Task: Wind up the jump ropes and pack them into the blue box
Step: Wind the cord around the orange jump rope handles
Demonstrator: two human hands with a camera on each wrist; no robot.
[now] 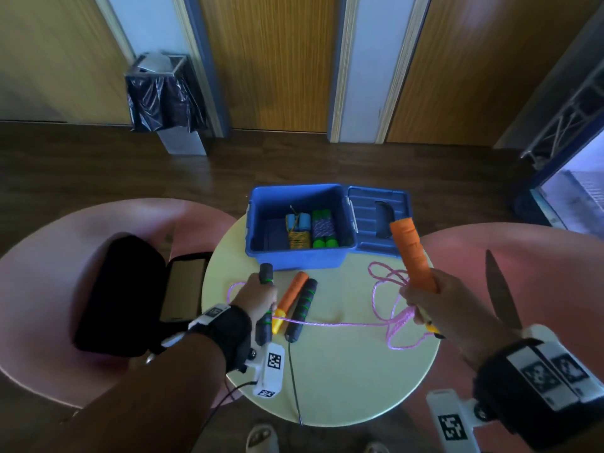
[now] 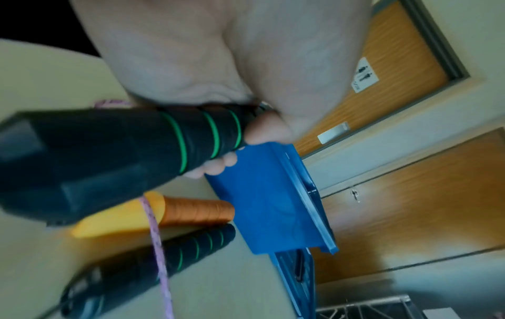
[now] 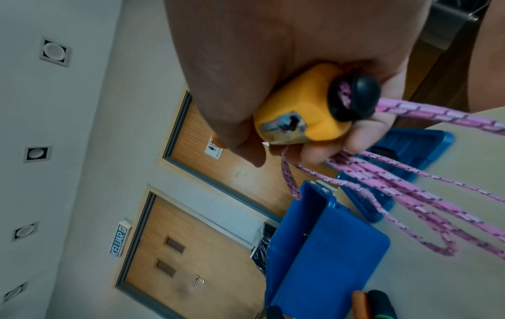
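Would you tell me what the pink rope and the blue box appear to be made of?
Pink rope: likely braided synthetic cord, matte; a woven fleck pattern shows, and it hangs in limp loops. Blue box: seemingly moulded plastic, smooth with slight sheen; uniform colour, rounded corners.

Pink rope [image 1: 389,308] unwound; blue box [image 1: 261,223] open.

Smooth glossy plastic blue box [image 1: 295,256], braided pink rope [image 1: 343,323], ribbed matt orange handle [image 1: 413,256], wood-grain doors [image 1: 277,60], crinkled glossy bin liner [image 1: 163,103].

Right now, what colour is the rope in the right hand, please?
Pink rope, best in right wrist view.
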